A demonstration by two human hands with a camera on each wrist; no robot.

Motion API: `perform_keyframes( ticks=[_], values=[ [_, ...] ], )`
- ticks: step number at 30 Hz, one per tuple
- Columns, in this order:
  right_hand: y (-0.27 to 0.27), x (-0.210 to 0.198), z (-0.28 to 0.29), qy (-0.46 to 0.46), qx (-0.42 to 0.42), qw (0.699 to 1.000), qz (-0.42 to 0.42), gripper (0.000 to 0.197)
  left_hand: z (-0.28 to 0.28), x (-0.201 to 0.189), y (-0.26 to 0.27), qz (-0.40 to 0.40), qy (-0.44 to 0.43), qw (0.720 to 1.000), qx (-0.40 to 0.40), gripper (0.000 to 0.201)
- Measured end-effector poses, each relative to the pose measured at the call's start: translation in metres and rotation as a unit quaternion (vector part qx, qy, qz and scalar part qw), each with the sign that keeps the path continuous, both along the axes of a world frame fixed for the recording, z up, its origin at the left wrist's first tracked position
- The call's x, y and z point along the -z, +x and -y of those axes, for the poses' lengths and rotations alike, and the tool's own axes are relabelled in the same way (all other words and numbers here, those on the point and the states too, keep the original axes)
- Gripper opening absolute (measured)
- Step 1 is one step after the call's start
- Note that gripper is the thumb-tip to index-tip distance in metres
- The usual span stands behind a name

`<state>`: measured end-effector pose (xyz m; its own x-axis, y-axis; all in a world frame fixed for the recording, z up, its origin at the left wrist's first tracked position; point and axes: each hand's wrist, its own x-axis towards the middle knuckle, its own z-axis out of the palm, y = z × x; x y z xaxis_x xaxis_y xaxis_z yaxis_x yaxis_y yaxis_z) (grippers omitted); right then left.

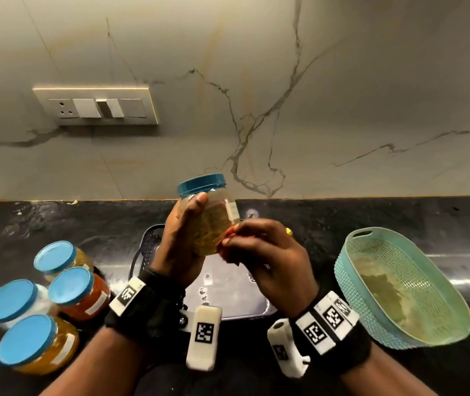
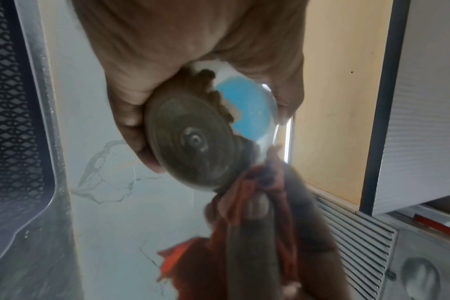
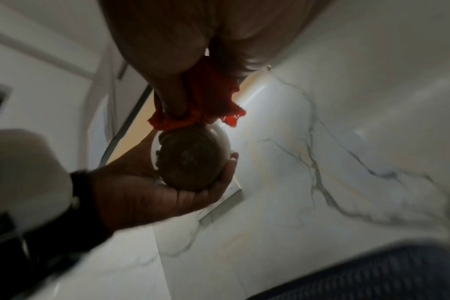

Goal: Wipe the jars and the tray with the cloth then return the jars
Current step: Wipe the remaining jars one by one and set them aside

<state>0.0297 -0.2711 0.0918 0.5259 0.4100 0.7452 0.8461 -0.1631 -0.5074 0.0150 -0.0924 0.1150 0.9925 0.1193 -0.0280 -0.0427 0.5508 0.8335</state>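
Observation:
My left hand (image 1: 182,238) grips a clear jar (image 1: 213,221) with a blue lid and brownish contents, held up above the shiny steel tray (image 1: 228,298) on the black counter. My right hand (image 1: 268,252) pinches a bunched red cloth (image 1: 226,241) against the jar's lower right side. From the left wrist view the jar's base (image 2: 190,142) faces the camera, with the cloth (image 2: 247,194) pressed at its lower edge. In the right wrist view the cloth (image 3: 206,105) sits on top of the jar (image 3: 190,160), cradled in the left palm.
Several blue-lidded jars (image 1: 48,301) with yellow, red and white contents stand on the counter at the front left. A teal woven plastic basket (image 1: 399,287) lies at the right. A switch plate (image 1: 96,105) is on the marble wall behind.

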Motion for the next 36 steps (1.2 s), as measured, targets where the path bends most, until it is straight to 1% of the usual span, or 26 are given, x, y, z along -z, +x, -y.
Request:
perform_keyframes(
  ticks=[2,4,6,7,8,9,10,12,14,15,17,19,21,22,24,26,28,29,30,31,32,33,34,36],
  values=[
    [-0.002,0.0,0.001,0.057,0.007,0.995,-0.084,0.022,0.0,0.006,-0.004,0.001,-0.023,0.999,0.024,0.094],
    [-0.003,-0.001,0.0,0.111,-0.022,0.979,-0.172,0.023,-0.004,0.014,-0.01,-0.005,-0.048,0.997,0.054,0.086],
    [0.001,-0.003,0.0,0.147,-0.04,0.952,-0.267,0.032,-0.008,0.021,-0.015,-0.009,-0.053,0.995,0.081,0.091],
    [0.004,-0.003,0.0,0.155,-0.039,0.939,-0.306,0.034,-0.01,0.022,-0.016,-0.009,-0.039,0.995,0.09,0.097],
    [0.008,-0.003,0.001,0.157,-0.038,0.93,-0.331,0.034,-0.012,0.022,-0.017,-0.009,-0.006,0.996,0.094,0.1],
    [0.01,-0.003,0.0,0.156,-0.036,0.926,-0.343,0.033,-0.014,0.021,-0.017,-0.011,0.043,0.995,0.09,0.098],
    [0.012,-0.004,-0.002,0.151,-0.037,0.924,-0.349,0.03,-0.016,0.02,-0.017,-0.014,0.099,0.992,0.078,0.093],
    [0.015,-0.006,-0.008,0.14,-0.046,0.927,-0.346,0.026,-0.021,0.017,-0.017,-0.018,0.183,0.982,0.048,0.079],
    [0.015,-0.009,-0.016,0.126,-0.05,0.941,-0.311,0.026,-0.025,0.013,-0.018,-0.017,0.208,0.978,0.018,0.073],
    [0.014,-0.009,-0.022,0.112,-0.051,0.953,-0.278,0.026,-0.029,0.012,-0.021,-0.02,0.211,0.977,-0.002,0.071],
    [0.009,-0.01,-0.033,0.073,-0.049,0.979,-0.184,0.028,-0.037,0.008,-0.025,-0.023,0.215,0.975,-0.04,0.07],
    [0.001,-0.011,-0.043,0.046,-0.053,0.993,-0.099,0.028,-0.049,0.006,-0.032,-0.03,0.201,0.976,-0.077,0.07],
    [-0.007,-0.009,-0.057,0.025,-0.091,0.995,-0.037,0.023,-0.067,0.003,-0.042,-0.042,0.182,0.975,-0.123,0.069],
    [-0.011,-0.005,-0.066,0.008,-0.119,0.993,-0.018,0.019,-0.08,0.001,-0.051,-0.05,0.182,0.971,-0.147,0.07],
    [-0.015,0.005,-0.08,-0.018,-0.177,0.984,-0.022,0.014,-0.105,-0.005,-0.069,-0.059,0.2,0.962,-0.175,0.074],
    [-0.015,0.018,-0.094,-0.018,-0.232,0.97,-0.068,0.012,-0.132,-0.014,-0.093,-0.068,0.242,0.948,-0.193,0.08],
    [-0.014,0.028,-0.104,-0.021,-0.242,0.965,-0.101,0.014,-0.157,-0.018,-0.121,-0.098,0.307,0.924,-0.207,0.085],
    [-0.013,0.03,-0.107,-0.027,-0.233,0.966,-0.107,0.015,-0.166,-0.019,-0.134,-0.12,0.357,0.902,-0.211,0.086],
    [-0.013,0.033,-0.113,-0.032,-0.232,0.966,-0.114,0.015,-0.178,-0.016,-0.149,-0.151,0.417,0.868,-0.221,0.09],
    [-0.013,0.033,-0.117,-0.035,-0.23,0.965,-0.118,0.015,-0.189,-0.012,-0.162,-0.187,0.48,0.826,-0.228,0.095],
    [-0.016,0.036,-0.123,-0.04,-0.234,0.964,-0.121,0.016,-0.199,-0.006,-0.178,-0.213,0.521,0.79,-0.241,0.097],
    [-0.017,0.037,-0.127,-0.044,-0.238,0.962,-0.124,0.016,-0.206,-0.001,-0.191,-0.223,0.537,0.772,-0.256,0.095],
    [-0.018,0.041,-0.131,-0.047,-0.247,0.959,-0.13,0.017,-0.212,0.005,-0.205,-0.222,0.527,0.771,-0.279,0.09],
    [-0.019,0.048,-0.139,-0.049,-0.264,0.952,-0.15,0.019,-0.221,0.011,-0.232,-0.209,0.469,0.789,-0.337,0.076]
  ],
)
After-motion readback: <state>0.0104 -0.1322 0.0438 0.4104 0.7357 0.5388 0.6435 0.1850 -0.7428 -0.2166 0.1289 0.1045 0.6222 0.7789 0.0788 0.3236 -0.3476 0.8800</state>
